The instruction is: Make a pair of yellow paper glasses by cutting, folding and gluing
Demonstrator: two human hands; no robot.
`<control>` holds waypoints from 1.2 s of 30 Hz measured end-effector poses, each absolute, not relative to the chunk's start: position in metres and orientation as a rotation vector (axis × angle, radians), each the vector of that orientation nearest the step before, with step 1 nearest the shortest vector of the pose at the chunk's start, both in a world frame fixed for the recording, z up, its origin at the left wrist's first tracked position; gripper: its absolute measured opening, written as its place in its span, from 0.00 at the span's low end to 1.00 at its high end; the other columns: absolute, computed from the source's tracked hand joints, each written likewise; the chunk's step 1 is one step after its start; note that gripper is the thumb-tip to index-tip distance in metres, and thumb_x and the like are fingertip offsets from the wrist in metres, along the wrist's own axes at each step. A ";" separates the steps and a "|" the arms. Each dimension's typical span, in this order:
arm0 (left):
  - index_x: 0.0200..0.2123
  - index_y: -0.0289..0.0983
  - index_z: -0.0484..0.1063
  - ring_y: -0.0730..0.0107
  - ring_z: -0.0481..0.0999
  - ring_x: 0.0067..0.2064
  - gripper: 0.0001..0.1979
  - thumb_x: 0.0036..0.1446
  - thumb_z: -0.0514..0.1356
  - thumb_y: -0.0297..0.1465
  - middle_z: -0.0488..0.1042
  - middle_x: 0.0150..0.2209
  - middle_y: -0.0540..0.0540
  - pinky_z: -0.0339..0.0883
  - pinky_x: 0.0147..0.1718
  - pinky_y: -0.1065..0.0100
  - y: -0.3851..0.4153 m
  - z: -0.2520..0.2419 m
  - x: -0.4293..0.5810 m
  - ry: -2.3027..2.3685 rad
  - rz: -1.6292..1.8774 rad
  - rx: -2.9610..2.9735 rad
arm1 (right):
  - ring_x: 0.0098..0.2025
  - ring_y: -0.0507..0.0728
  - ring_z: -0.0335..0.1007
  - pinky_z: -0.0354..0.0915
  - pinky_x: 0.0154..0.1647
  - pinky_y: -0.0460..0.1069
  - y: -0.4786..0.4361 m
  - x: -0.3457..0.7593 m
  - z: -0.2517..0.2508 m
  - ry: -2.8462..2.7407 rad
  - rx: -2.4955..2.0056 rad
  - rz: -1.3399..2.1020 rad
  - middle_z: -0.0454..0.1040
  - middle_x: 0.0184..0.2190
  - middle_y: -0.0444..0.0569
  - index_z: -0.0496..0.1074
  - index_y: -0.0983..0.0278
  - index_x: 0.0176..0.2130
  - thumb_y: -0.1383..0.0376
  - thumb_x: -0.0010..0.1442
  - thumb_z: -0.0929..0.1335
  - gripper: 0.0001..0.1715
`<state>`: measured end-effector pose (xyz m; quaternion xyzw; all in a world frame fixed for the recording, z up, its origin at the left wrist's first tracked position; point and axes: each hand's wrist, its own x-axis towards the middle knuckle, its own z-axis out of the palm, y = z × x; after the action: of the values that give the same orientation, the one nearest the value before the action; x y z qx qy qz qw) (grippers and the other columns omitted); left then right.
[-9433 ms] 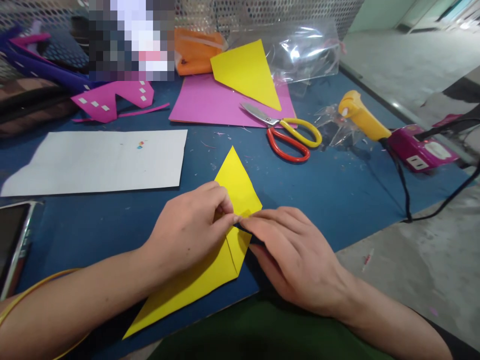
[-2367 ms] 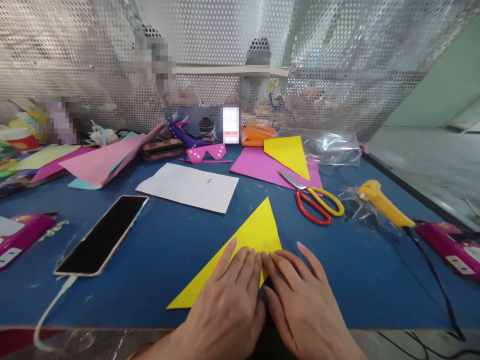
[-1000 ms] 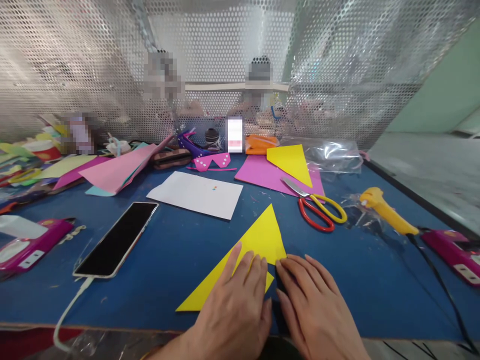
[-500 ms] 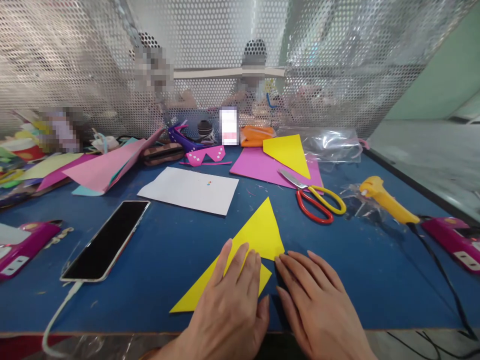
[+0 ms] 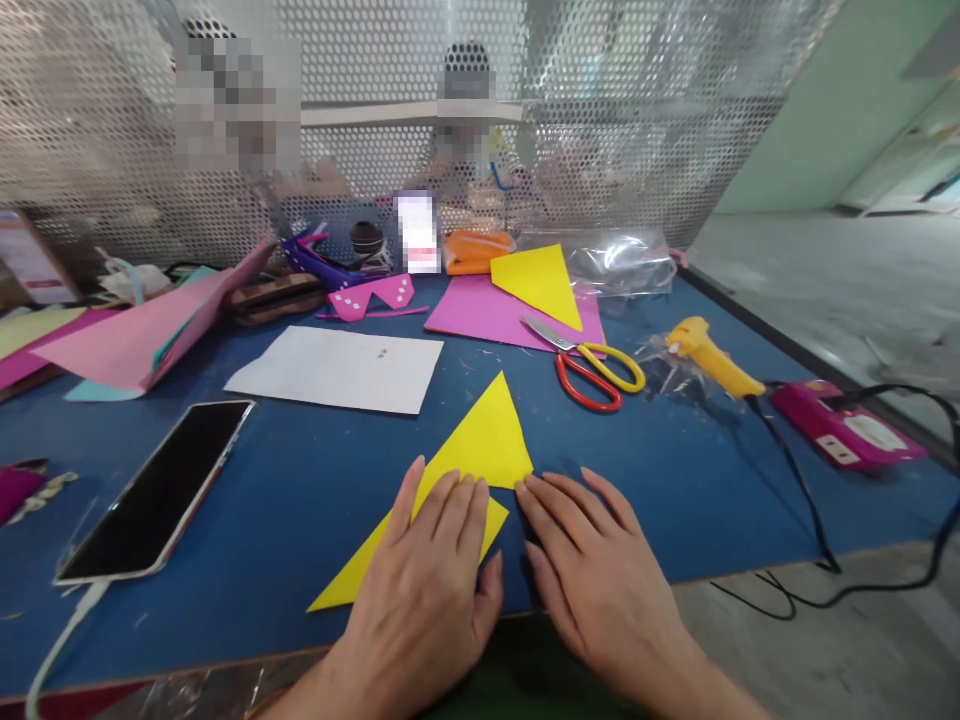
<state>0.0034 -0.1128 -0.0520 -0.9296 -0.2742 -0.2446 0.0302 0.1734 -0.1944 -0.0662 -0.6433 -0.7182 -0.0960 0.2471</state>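
A folded sheet of yellow paper (image 5: 480, 440) lies on the blue table, its point toward the back and a long corner reaching out to the left. My left hand (image 5: 431, 560) rests flat across its middle, fingers stretched forward, hiding part of the fold. At the paper's right corner, my right hand (image 5: 589, 550) lies with its fingers extended, the tips touching the edge. Behind them are scissors (image 5: 581, 365) with one red and one yellow handle, and a white sheet (image 5: 337, 368).
On the left lies a charging phone (image 5: 157, 490). A yellow glue gun (image 5: 712, 358) and a magenta power strip (image 5: 847, 425) are at right. Purple paper (image 5: 465, 312), another yellow piece (image 5: 540, 283) and pink paper glasses (image 5: 371, 297) lie behind. A perforated metal screen (image 5: 360, 60) bounds the back.
The view has turned to the right, so everything sits further left and the right power strip shows fully. Both hands remain in the same places on the yellow paper.
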 end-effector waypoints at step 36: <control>0.53 0.27 0.74 0.50 0.74 0.56 0.25 0.55 0.56 0.35 0.79 0.51 0.38 0.38 0.69 0.50 -0.112 -0.060 0.002 -0.776 -0.760 -2.796 | 0.52 0.60 0.76 0.65 0.55 0.55 -0.172 0.167 -0.046 -2.239 -1.429 -0.503 0.79 0.52 0.53 0.74 0.74 0.52 0.66 0.69 0.57 0.23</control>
<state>0.0018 -0.1122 -0.0598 -0.9298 -0.2582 -0.2527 0.0708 0.1671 -0.1717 -0.0464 -0.5159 -0.8085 -0.1818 0.2173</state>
